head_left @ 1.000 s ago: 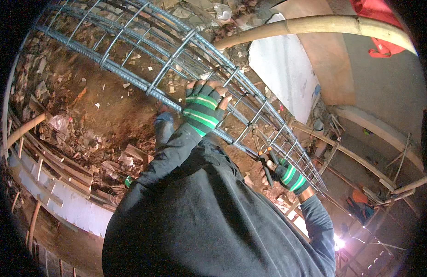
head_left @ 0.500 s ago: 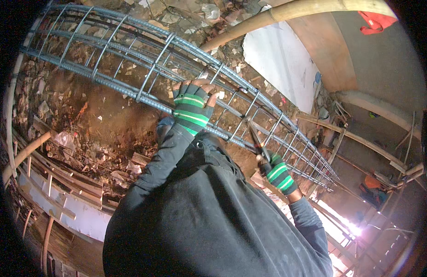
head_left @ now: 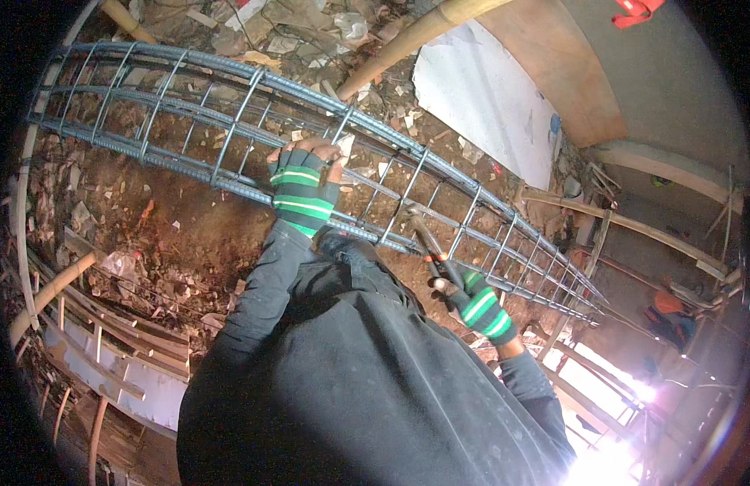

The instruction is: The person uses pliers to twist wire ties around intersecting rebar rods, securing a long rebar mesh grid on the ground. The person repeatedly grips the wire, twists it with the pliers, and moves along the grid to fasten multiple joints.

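A long rebar cage (head_left: pixel 249 130) of ribbed bars and square stirrups runs across in front of me, from upper left to lower right. My left hand (head_left: pixel 304 190), in a green-and-black striped fingerless glove, lies over its near side with the fingers curled round a long bar. A small pale scrap shows beside the fingertips. In my right hand (head_left: pixel 478 304), gloved alike, is a pair of pincers (head_left: pixel 427 243) with dark handles and orange marks. Their jaws point up and left, at a stirrup by the middle bar. Whether they bite on wire is too small to tell.
Dirt with paper scraps and rubble (head_left: pixel 205 235) lies beneath the cage. A bamboo pole (head_left: pixel 415 44) slants behind it, beside a white sheet (head_left: pixel 484 97). Wooden planks (head_left: pixel 123 324) stand at lower left, more timber (head_left: pixel 626 223) at right. Bright light glares at lower right.
The view has shifted, so the cage's left part sits lower and my hands farther left. Both hands keep about the same places along the cage; the pincers stay at the same stirrup.
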The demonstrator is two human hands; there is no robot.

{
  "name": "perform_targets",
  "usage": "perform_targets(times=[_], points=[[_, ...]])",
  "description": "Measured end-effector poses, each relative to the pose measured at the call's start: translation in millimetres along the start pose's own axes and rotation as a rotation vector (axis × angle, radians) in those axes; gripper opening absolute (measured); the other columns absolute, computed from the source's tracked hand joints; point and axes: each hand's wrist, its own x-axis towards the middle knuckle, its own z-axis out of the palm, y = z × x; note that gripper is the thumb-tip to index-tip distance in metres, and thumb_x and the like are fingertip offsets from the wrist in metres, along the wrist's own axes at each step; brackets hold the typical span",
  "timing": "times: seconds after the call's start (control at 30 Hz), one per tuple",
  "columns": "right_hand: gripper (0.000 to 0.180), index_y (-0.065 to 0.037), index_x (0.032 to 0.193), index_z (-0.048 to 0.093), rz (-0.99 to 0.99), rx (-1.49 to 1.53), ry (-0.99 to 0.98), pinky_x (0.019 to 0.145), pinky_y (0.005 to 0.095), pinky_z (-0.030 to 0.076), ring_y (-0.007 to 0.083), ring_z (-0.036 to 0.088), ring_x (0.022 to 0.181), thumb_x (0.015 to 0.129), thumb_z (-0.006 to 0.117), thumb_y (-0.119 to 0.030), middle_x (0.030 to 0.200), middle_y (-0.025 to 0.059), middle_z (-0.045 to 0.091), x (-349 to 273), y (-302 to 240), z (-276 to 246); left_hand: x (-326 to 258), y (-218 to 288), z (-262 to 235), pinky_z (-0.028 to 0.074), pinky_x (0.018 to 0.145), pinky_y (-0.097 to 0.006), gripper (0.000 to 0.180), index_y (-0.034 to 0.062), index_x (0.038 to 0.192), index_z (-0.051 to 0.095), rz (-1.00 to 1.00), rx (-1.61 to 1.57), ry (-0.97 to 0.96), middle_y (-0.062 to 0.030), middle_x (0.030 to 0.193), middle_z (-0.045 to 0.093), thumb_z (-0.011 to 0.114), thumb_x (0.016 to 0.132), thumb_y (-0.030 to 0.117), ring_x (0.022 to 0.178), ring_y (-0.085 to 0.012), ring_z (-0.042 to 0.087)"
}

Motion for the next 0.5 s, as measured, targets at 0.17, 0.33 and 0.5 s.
perform_targets(times=[0.17, 0.33, 0.5], points=[[0.031, -0.007, 0.124, 0.065, -0.227, -0.572, 0.389, 0.064, 0.0425, 0.049, 0.0346, 0.063, 0.075, 0.094, 0.067, -0.014, 0.089, 0.0168, 0.067, -45, 9, -60, 0, 3, 2, 0.039, 0.1, -0.047, 0.018, 0.0165, 0.102, 0.075, 0.032, 0.048, 0.015, -0.0068, 0.107, 0.073, 0.076, 0.088, 0.027, 0.107, -0.0288, 0.065], [0.031, -0.006, 0.114, 0.064, -0.185, -1.193, 0.639, 0.068, 0.0473, 0.049, 0.0384, 0.065, 0.085, 0.083, 0.067, -0.007, 0.092, 0.0156, 0.065, -54, 29, -108, -1, 2, 4, 0.039, 0.101, -0.047, 0.017, 0.0189, 0.104, 0.076, 0.035, 0.06, -0.012, -0.0061, 0.107, 0.075, 0.075, 0.088, 0.025, 0.108, -0.0276, 0.066], [0.02, -0.011, 0.105, 0.066, -0.292, -1.504, 0.554, 0.092, 0.0534, 0.043, 0.032, 0.062, 0.101, 0.087, 0.064, -0.021, 0.113, 0.0126, 0.067, -52, 45, -122, -1, 1, 5, 0.046, 0.097, -0.049, 0.018, 0.0147, 0.104, 0.076, 0.036, 0.065, -0.007, -0.009, 0.107, 0.074, 0.075, 0.088, 0.025, 0.108, -0.0317, 0.066]])
